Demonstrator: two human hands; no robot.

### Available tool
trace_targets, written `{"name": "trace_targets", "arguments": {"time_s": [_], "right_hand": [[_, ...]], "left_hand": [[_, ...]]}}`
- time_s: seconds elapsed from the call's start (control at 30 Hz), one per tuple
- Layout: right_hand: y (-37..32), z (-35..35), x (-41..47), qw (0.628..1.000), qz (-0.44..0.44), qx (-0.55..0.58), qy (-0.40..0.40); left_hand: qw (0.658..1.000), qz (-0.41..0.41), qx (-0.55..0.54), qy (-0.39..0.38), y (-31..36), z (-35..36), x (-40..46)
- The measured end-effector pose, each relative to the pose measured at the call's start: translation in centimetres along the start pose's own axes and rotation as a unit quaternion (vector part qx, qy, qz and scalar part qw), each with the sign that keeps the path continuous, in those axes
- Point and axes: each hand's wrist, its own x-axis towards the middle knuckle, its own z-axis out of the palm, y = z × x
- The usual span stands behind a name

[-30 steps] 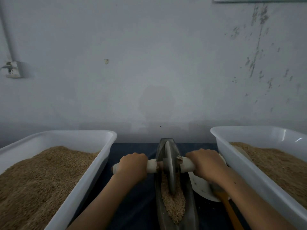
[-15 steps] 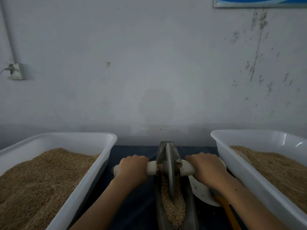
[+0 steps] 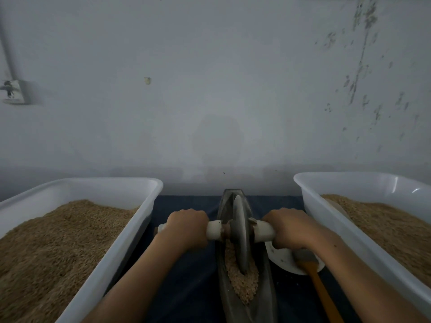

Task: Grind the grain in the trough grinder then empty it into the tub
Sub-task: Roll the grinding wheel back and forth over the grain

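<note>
Head view, left hand [image 3: 187, 227]: gripped the white axle handle [image 3: 264, 230].
Right hand [image 3: 289, 227]: gripped it too.
Grinding wheel [image 3: 240, 234]: stood in the grain [image 3: 242, 280].

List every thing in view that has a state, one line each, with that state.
left hand: grips the left end of the handle
right hand: grips the right end of the handle
grinding wheel: upright in the trough, standing in grain
trough grinder: holds grain, not emptied
left tub: heaped with grain
right tub: partly filled with grain
white dish: holds an orange-handled tool
</note>
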Motion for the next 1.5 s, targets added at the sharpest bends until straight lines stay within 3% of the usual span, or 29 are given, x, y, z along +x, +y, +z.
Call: {"name": "trace_targets", "arguments": {"time_s": [0.2,0.37,0.53,0.67,0.73,0.9,1.0,1.1,1.3,1.4,1.5], "right_hand": [[-0.2,2.0,0.8,0.978,0.032,-0.008,0.204],[-0.1,1.8,0.6,0.982,0.012,-0.014,0.189],[-0.1,0.2,0.1,0.999,-0.012,-0.011,0.052],[0.0,0.2,0.1,1.0,-0.006,0.005,0.012],[0.0,0.5,0.3,0.999,0.004,0.004,0.041],[-0.3,2.2,1.0,0.978,0.027,-0.016,0.209],[-0.4,2.9,1.1,0.968,0.029,-0.04,0.246],[-0.2,2.1,0.8,0.978,0.016,-0.028,0.204],[-0.1,-0.1,-0.1,1.0,-0.006,-0.001,-0.018],[-0.2,-0.1,0.0,1.0,0.0,-0.004,-0.008],[-0.3,0.5,0.3,0.998,0.006,-0.009,0.061]], "left_hand": [[0.989,-0.015,0.008,0.147,0.5,0.7,0.2],[0.992,-0.011,0.003,0.126,0.3,0.8,0.2],[1.0,0.005,-0.006,0.016,-0.1,0.1,0.0],[1.0,0.008,0.002,0.02,0.0,0.0,-0.1],[0.999,-0.001,0.006,0.041,0.2,0.0,-0.1],[0.99,-0.019,0.001,0.137,0.5,0.7,0.0],[0.987,-0.014,-0.002,0.159,0.4,1.0,0.0],[0.991,-0.008,0.004,0.13,0.2,0.7,0.0],[0.999,0.024,-0.014,-0.023,-0.3,-0.2,0.0],[1.0,0.016,-0.013,-0.012,-0.2,-0.1,0.0],[0.999,0.003,-0.001,0.044,0.1,0.2,0.1]]}}
